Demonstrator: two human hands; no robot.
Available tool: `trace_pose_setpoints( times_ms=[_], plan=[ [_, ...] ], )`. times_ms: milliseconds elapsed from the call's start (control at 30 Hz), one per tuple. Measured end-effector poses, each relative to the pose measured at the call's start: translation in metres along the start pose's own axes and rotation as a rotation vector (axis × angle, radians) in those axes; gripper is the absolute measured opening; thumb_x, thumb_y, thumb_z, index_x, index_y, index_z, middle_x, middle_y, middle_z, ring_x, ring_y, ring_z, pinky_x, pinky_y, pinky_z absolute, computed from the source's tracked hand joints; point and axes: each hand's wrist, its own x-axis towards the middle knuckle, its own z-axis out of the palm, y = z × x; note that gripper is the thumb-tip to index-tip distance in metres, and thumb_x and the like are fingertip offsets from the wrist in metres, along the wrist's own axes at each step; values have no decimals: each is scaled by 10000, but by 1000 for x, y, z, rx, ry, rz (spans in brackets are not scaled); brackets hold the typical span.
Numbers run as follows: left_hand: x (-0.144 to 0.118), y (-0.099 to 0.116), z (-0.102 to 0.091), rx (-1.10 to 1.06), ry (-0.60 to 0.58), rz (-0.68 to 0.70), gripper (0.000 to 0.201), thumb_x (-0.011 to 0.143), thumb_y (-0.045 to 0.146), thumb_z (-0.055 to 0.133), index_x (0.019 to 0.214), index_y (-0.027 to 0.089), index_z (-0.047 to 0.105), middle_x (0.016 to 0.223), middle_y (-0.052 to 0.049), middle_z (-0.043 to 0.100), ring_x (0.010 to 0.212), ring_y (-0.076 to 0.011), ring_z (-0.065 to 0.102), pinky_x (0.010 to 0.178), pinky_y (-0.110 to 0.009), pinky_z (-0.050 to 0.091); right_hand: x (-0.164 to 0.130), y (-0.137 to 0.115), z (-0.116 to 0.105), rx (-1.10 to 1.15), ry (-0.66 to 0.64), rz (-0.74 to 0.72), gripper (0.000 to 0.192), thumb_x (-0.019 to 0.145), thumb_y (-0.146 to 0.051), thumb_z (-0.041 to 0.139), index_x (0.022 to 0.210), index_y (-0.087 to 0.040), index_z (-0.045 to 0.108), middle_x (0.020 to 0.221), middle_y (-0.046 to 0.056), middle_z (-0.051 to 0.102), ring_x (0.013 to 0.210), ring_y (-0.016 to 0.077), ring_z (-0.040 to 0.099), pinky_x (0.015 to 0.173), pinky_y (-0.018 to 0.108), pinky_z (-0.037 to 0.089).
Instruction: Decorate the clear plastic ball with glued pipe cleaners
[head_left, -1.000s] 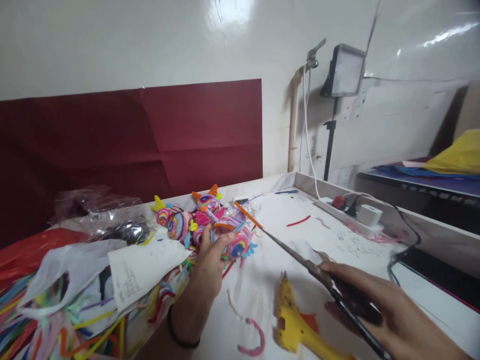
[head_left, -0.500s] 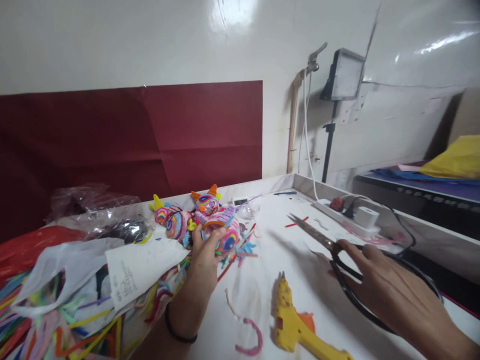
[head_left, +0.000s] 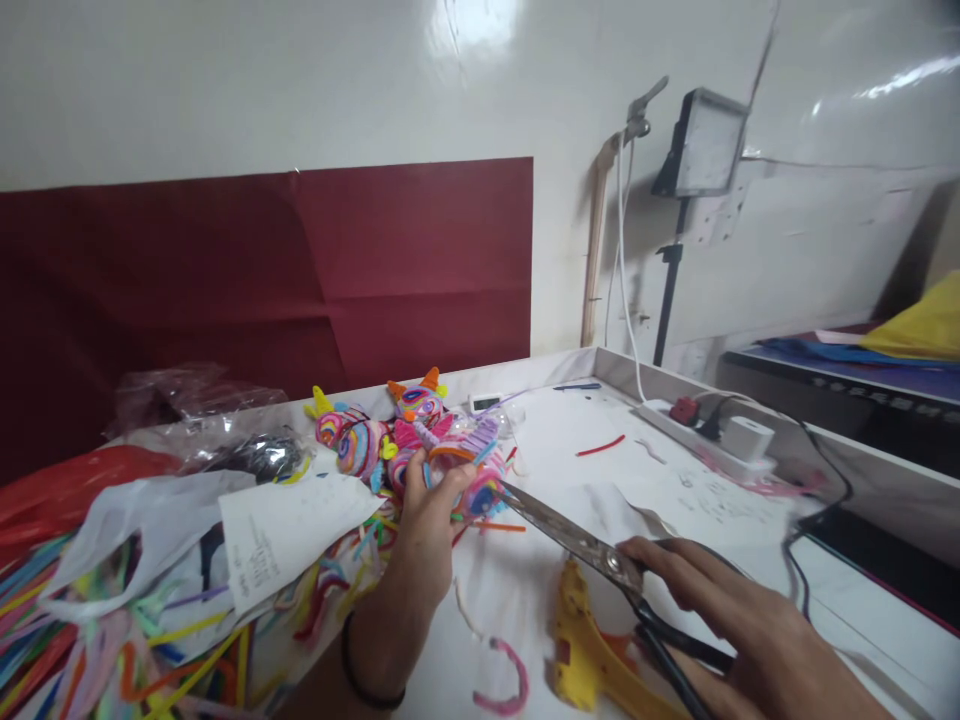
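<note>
My left hand [head_left: 426, 520] grips a multicoloured pipe-cleaner figure [head_left: 471, 470] at the middle of the white table [head_left: 720, 520]. In my right hand [head_left: 742, 630] are metal scissors [head_left: 577, 545]; their blades point left, with the tips at the figure beside my left fingers. An orange pipe-cleaner piece [head_left: 501, 526] lies on the table just under the blades. More pipe-cleaner figures [head_left: 360, 445] with swirled bodies and orange and yellow ears sit behind my left hand.
A yellow glue gun [head_left: 585, 650] lies under the scissors. A pink curved piece [head_left: 504, 690] lies near the front. Plastic bags [head_left: 150, 530], a paper sheet and loose pipe cleaners [head_left: 97, 660] crowd the left. A power strip [head_left: 712, 435] with cables runs along the right edge.
My right hand swung the scissors away to the right, then back left, so the blade tips now meet the figure. The orange piece now lies on the table.
</note>
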Motion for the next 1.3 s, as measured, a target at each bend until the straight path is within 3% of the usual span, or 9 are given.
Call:
trace_pose_setpoints(
  times_ms=[267, 433, 567, 767, 900, 1167, 1300],
  plan=[
    [-8, 1, 2, -21, -23, -13, 602, 709, 340, 770, 1249, 314, 505, 1253, -62, 638, 1098, -257, 647, 736, -308, 553, 7, 2, 3, -87, 60, -57, 425, 887, -322, 536, 1301, -245, 590, 1027, 118, 791, 860, 291, 783, 602, 322, 657],
    [-5, 0, 5, -40, -61, -25, 586, 698, 324, 762, 1228, 294, 515, 1096, -65, 688, 974, -270, 676, 711, -341, 552, 7, 3, 6, -59, 51, -40, 468, 865, -304, 558, 1330, -275, 603, 1066, 99, 792, 892, 302, 778, 631, 333, 659],
    [-2, -3, 5, -29, -30, -38, 583, 670, 354, 785, 1197, 302, 540, 1131, -62, 677, 994, -288, 670, 686, -339, 546, 8, 2, 5, -48, 42, -33, 437, 867, -307, 552, 1297, -271, 626, 1066, 98, 793, 906, 302, 774, 641, 319, 657],
    [-9, -2, 6, -21, -86, -12, 456, 708, 339, 751, 1129, 288, 582, 1087, -44, 688, 1006, -254, 663, 721, -324, 555, 10, 2, 5, -71, 35, -65, 383, 905, -344, 540, 1262, -228, 617, 1055, 127, 790, 915, 314, 771, 629, 327, 661],
    [-10, -2, 6, -56, -80, -10, 490, 669, 344, 789, 1113, 273, 593, 1091, -58, 690, 1027, -275, 667, 766, -359, 567, 8, 4, 6, -39, 62, -59, 396, 906, -359, 548, 1285, -261, 609, 1043, 103, 792, 867, 283, 783, 620, 309, 660],
    [-15, 3, 7, 6, -72, 0, 453, 673, 338, 773, 1093, 270, 618, 1036, -73, 704, 994, -290, 677, 695, -346, 570, -3, 9, 12, 42, 15, 30, 437, 913, -407, 556, 1336, -303, 587, 1088, 92, 774, 913, 274, 773, 659, 299, 659],
    [-23, 10, 8, 27, -42, 8, 413, 652, 288, 796, 1045, 265, 670, 1161, -106, 685, 1088, -317, 652, 723, -343, 583, -2, 9, 11, 63, 10, 17, 422, 914, -396, 571, 1324, -296, 586, 1082, 93, 777, 906, 269, 775, 657, 277, 652]
  ],
)
